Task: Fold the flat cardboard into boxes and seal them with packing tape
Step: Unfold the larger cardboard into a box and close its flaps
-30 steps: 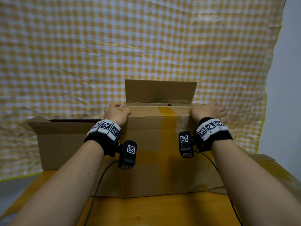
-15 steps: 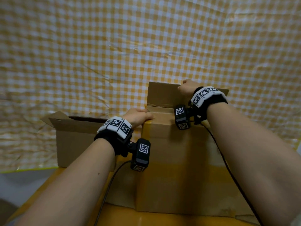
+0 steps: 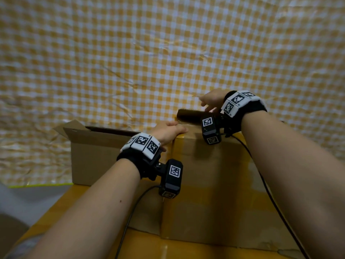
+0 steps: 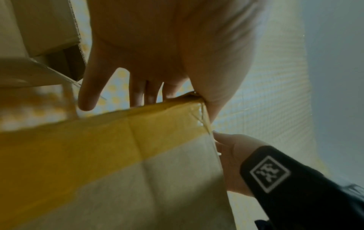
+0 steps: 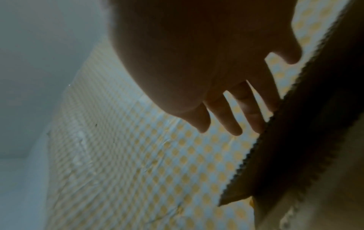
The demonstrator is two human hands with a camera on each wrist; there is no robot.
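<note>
A brown cardboard box [image 3: 220, 184] stands on the table with a band of yellowish tape [image 3: 177, 212] down its near face. My left hand [image 3: 169, 132] rests on its top left corner; in the left wrist view the fingers [image 4: 138, 96] lie straight over the taped top edge [image 4: 98, 124]. My right hand [image 3: 210, 100] reaches over the top to the far flap [image 3: 188, 116], which leans down towards me. In the right wrist view its straight, spread fingers [image 5: 254, 118] touch the flap's raw edge [image 5: 295, 140]. Neither hand grips anything. No tape roll is in view.
A second cardboard box [image 3: 97, 157] stands open just left of mine, flaps up. A yellow-and-white checked cloth [image 3: 130, 53] hangs behind both. The yellow tabletop [image 3: 168, 247] shows in front, its left edge near my left forearm. Camera cables [image 3: 130, 217] hang from both wrists.
My right hand left the box's near top edge, rose to the upright far flap and has tipped it down towards me. The left hand stayed on the top left corner.
</note>
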